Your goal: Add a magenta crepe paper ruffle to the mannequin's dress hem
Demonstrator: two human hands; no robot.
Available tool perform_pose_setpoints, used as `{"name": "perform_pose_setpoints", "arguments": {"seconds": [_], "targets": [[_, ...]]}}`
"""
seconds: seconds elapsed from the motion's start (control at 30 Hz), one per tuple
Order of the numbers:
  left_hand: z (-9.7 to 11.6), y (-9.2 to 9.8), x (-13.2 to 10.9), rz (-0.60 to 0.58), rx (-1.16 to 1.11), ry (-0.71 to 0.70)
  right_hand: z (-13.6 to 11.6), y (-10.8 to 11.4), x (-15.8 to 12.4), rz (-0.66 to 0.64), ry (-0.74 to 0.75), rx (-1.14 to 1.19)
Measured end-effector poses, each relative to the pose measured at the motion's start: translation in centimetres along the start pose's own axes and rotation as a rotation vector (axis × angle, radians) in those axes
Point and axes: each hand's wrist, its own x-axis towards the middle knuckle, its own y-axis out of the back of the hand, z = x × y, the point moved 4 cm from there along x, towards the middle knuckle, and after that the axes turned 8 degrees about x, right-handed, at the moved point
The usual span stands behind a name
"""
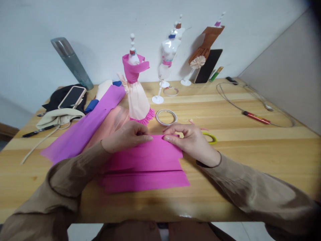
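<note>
Pink and seemingly light, soft and easily torn, the sheet [150, 157] suited gentle hold by its far edge, where the left hand [130, 134] and right hand [192, 140] pinched it.

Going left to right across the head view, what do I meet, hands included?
Teal bottle → left hand → right hand → red pen-like item. The pink sheet is left out because it overlaps both hands, which pinch its far edge.
</note>
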Motion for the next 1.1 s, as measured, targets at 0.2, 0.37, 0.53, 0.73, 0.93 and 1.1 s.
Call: {"name": "perform_pose_setpoints", "arguments": {"seconds": [0.2, 0.37, 0.53, 0.73, 0.93, 1.1], "targets": [[-0.7, -0.1, 0.1, -0.052, -0.147, 0.012, 0.7, -0.1, 0.2, -0.021, -0.191, 0.185], [-1.2, 0.5, 0.2, -0.044, -0.172, 0.002, 1.5, 0.4, 0.7, 0.011, -0.347, 0.391], [-1.6, 2.5, -0.5, -0.089, -0.13, 0.035, 1.8, 1.2, 1.1, -0.025, -0.407, 0.575], [-3.2, 5.2, -1.7, -0.103, -0.125, 0.103, 2.0, 2.1, 1.5, 0.004, -0.389, 0.557], [-3.5, 6.2, -1.8, -0.088, -0.088, 0.103, 2.6, 2.4, 1.8, 0.053, -0.381, 0.5], [-3.7, 6.3, -1.9, -0.082, -0.081, 0.129, 3.2, 2.9, 1.9, 0.106, -0.339, 0.417]]}}
